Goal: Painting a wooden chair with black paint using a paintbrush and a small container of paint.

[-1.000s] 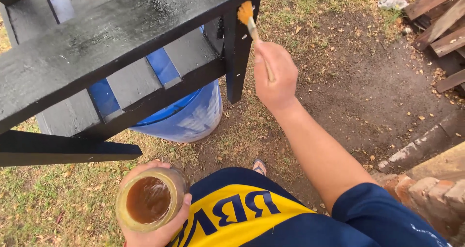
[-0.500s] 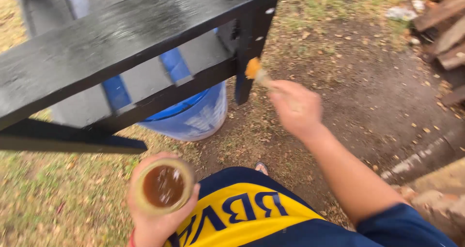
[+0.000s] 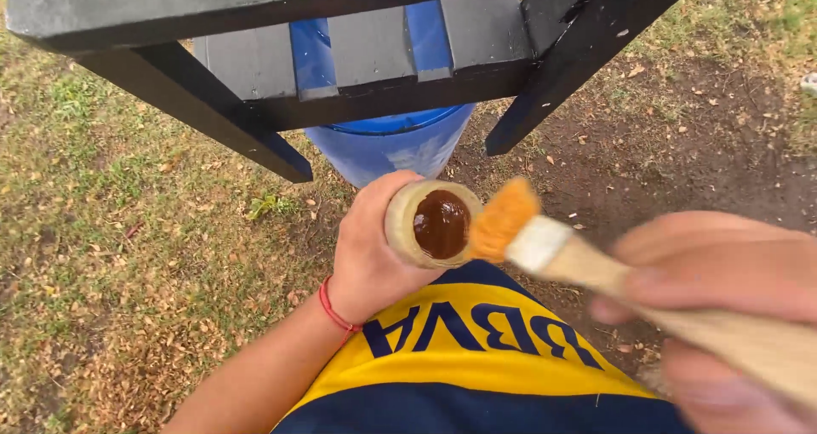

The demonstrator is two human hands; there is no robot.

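Jar [image 3: 432, 223] of dark brown liquid, tilted, gripped by left hand [image 3: 372, 251] above yellow-and-blue shirt [image 3: 477, 357] | paintbrush [image 3: 596, 268] clasped in right hand [image 3: 723, 315], orange bristles touching jar rim | black wooden frame [image 3: 383, 59] above, blue barrel [image 3: 387, 149] beneath it | ground: grass, bare dirt

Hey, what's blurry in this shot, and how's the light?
Head view: the right hand and paintbrush are blurred, close to the lens; the left hand, jar and grass look sharp; soft, even daylight, no hard shadows.
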